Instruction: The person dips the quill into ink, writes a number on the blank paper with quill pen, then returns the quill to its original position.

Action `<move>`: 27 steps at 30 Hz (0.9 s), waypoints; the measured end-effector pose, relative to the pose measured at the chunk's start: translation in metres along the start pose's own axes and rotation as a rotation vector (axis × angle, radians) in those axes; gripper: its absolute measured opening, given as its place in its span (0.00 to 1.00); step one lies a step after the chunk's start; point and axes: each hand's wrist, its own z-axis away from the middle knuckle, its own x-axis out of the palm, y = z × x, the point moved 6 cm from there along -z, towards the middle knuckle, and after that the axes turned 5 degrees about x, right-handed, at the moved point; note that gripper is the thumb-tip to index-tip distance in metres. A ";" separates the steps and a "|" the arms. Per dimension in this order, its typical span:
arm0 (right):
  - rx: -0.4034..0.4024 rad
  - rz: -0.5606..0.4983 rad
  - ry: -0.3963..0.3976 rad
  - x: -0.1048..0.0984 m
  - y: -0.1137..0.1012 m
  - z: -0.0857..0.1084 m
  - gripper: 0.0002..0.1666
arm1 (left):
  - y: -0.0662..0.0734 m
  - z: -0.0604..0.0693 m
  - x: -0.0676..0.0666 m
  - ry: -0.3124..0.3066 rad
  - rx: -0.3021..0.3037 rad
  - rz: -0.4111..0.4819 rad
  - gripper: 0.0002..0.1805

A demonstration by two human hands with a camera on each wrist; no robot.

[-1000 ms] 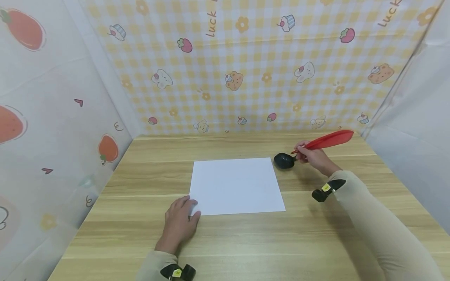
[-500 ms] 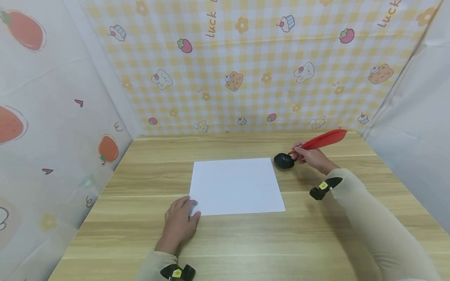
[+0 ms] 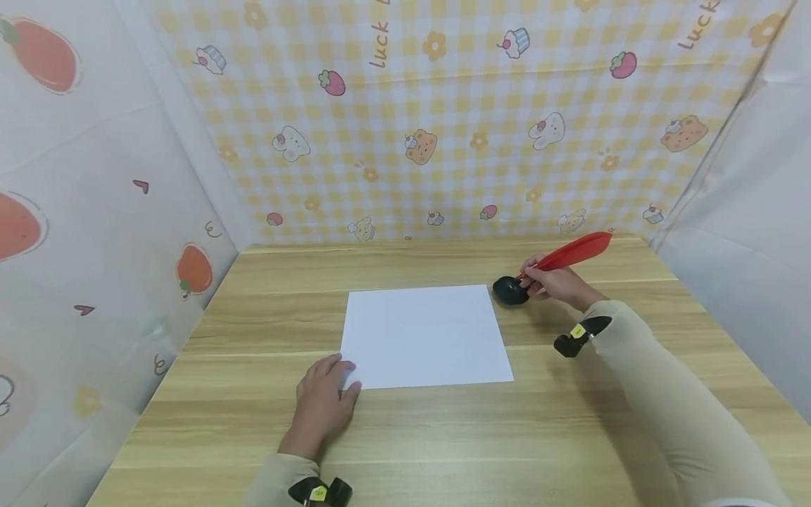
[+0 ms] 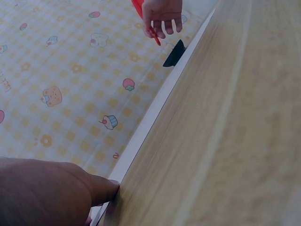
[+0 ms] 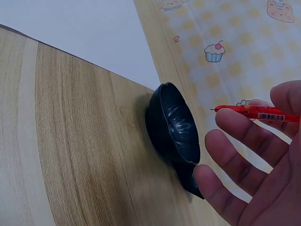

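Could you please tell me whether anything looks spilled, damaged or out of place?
Nothing stands out: the paper lies flat, the black dish sits upright beside it, and no spill shows on the table. The left hand touches the paper; the right hand holds the red feather pen.

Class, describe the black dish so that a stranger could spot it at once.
On the wooden table lies a sheet of white paper. By its far right corner, beside the right hand, sits the black dish. Its dark, hollow bowl sets it apart from the flat paper and the red feather pen.
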 end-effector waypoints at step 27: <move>0.028 0.047 0.000 0.010 0.000 -0.010 0.13 | 0.001 0.002 -0.001 0.009 0.019 -0.002 0.18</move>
